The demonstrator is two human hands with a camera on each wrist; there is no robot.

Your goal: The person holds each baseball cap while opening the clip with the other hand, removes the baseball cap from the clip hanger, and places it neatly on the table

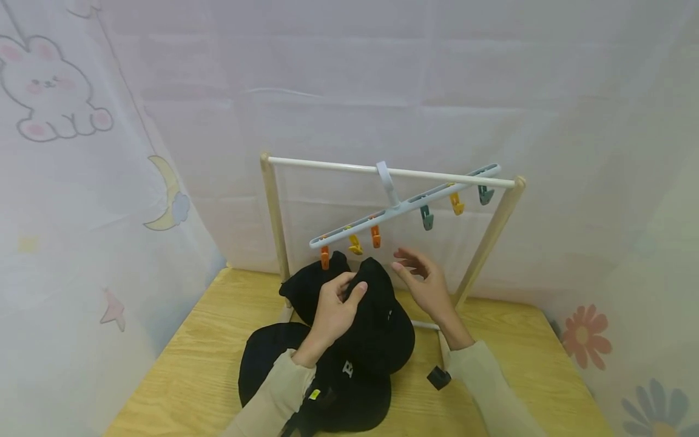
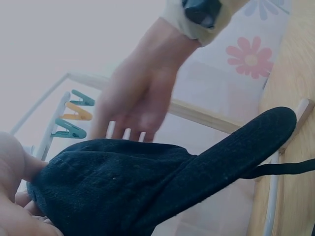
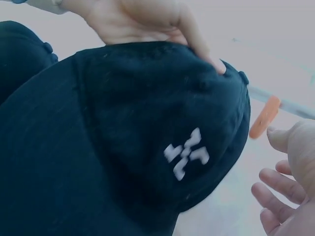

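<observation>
My left hand [image 1: 335,306] grips the top of a black cap [image 1: 377,321] and holds it up under a grey clip hanger [image 1: 401,205] with orange, yellow and green pegs. The hanger hangs from the white rail of a small wooden drying rack [image 1: 273,200]. In the left wrist view the cap [image 2: 162,177] fills the lower frame; in the right wrist view its white logo [image 3: 186,156] shows. My right hand [image 1: 423,282] hovers just right of the cap, fingers loosely spread, holding nothing. A second black cap [image 1: 262,364] lies on the table below, and a third [image 1: 306,285] hangs from an orange peg.
The rack stands on a light wooden table [image 1: 191,364]. Pale curtains with a rabbit [image 1: 51,91], moon and flower prints close in the left, back and right sides. A small black object [image 1: 438,377] lies by the rack's right foot.
</observation>
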